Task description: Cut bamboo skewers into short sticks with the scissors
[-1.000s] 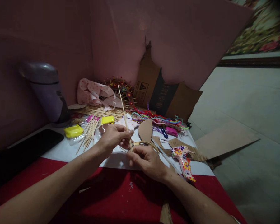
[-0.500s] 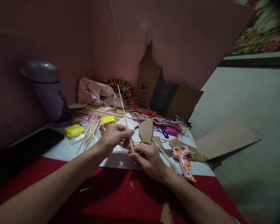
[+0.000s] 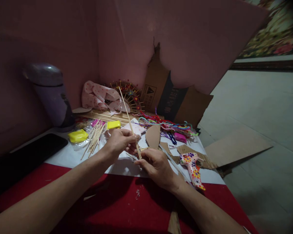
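A long thin bamboo stick (image 3: pixel 126 109) slants up and to the left between my hands, its lower end beside one or more shorter lengths. My left hand (image 3: pixel 119 141) is closed, pinching the stick between thumb and fingers near its lower part. Just below and to the right, my right hand (image 3: pixel 156 164) is closed around the bottom end. A gold-coloured curved piece beside the right hand is mostly hidden by it. Behind the hands lies a rounded cardboard piece (image 3: pixel 153 136). Several short sticks (image 3: pixel 95 138) rest in a loose pile left of my left hand.
A flower-patterned glue gun (image 3: pixel 193 169) lies at right. Coloured pipe cleaners (image 3: pixel 166 123), yellow clay packs (image 3: pixel 78 136) and a pin-studded round craft (image 3: pixel 134 94) sit behind. A tall bottle (image 3: pixel 51 97) and black phone (image 3: pixel 36 148) are at left; torn cardboard (image 3: pixel 175 94) leans on the wall.
The stick's upper tip has swung slightly left. My right hand has shifted a little and now covers more of the gold-coloured piece. My left hand stays almost in place.
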Demonstrator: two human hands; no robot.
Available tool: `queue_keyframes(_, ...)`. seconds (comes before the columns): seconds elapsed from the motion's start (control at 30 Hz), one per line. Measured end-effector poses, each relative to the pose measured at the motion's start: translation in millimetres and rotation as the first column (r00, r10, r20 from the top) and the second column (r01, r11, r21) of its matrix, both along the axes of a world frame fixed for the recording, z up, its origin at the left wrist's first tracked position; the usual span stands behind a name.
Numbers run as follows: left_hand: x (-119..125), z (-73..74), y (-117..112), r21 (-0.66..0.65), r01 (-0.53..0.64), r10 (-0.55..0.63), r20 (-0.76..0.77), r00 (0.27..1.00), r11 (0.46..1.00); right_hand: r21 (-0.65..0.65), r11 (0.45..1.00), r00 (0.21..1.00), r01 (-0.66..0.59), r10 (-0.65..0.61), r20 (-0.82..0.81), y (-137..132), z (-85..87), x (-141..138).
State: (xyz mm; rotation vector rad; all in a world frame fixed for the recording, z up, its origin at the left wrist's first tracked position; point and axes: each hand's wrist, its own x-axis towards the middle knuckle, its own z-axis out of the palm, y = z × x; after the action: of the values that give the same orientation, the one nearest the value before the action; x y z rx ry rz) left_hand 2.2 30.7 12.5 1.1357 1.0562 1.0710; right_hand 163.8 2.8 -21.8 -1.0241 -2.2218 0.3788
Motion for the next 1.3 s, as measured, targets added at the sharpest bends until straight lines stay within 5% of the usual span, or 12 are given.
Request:
queue_keyframes(0.53,1,1.7,-2,0.048,0.008,-0.007,-0.008,1.000,0.999,0.049,0.999,0.998,-0.002,-0.001,0.060,1,-0.6,2)
queue_keyframes(0.83,3,2.2,-3,0.315,-0.111,0.149,-0.098,0.984,0.943,-0.122,0.951,0.913,0.286,-0.309,-0.266,10,4.2,7)
queue_keyframes(1.1,-1,-19.4,9,0.455,-0.113,0.203,-0.154,0.967,0.883,-0.163,0.946,0.882,0.281,-0.321,-0.346,13,5.3,9)
queue_keyframes(1.3,-2,-19.6,9,0.483,-0.082,0.211,-0.219,0.953,0.872,-0.137,0.946,0.886,0.293,-0.323,-0.334,11,6.6,8)
